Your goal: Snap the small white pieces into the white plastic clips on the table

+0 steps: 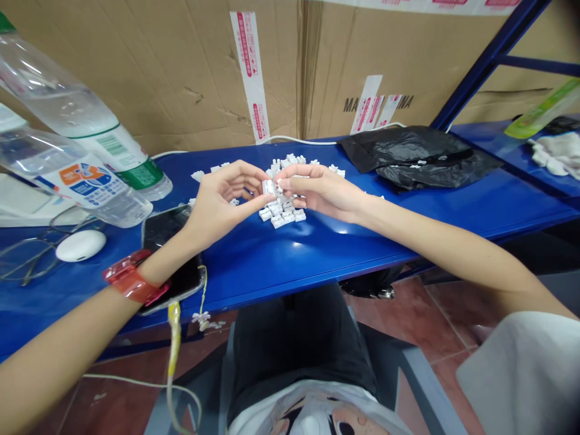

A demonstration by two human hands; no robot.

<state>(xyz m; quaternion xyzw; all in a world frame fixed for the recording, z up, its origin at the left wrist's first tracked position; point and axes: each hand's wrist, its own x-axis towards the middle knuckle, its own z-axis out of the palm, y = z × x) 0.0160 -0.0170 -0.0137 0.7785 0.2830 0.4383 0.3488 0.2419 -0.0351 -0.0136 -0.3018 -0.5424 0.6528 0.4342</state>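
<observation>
At the upper left of the frame, two plastic bottles are leaning into view: the rear bottle (81, 115), its top cut off, is showing a green-and-white label, and the front bottle (93, 187) an orange-and-blue one, neither readable. Below them, one pair of glasses (26, 279) is lying by one white oval object (81, 245). One dark phone (186, 278) is resting on the blue bench (317, 254), partly hidden under the left forearm and its red wristband (140, 279).

At the centre, the left hand (226, 193) is holding one white piece (269, 188) between thumb and fingers. The right hand (321, 190) is pinching narrowly at its right side — whether on this piece or a second one is hard to make out. Beneath both hands a pile of white pieces (283, 216) is spreading, too overlapped to count.

Behind, printed tape (247, 54) is running down the cardboard (172, 72); at the upper right, strips are covering the middle of black lettering, leaving "MA" and "NA" showing. One black plastic bag (421, 157) is lying right of centre, and one green object (541, 112) is running off the right edge.
</observation>
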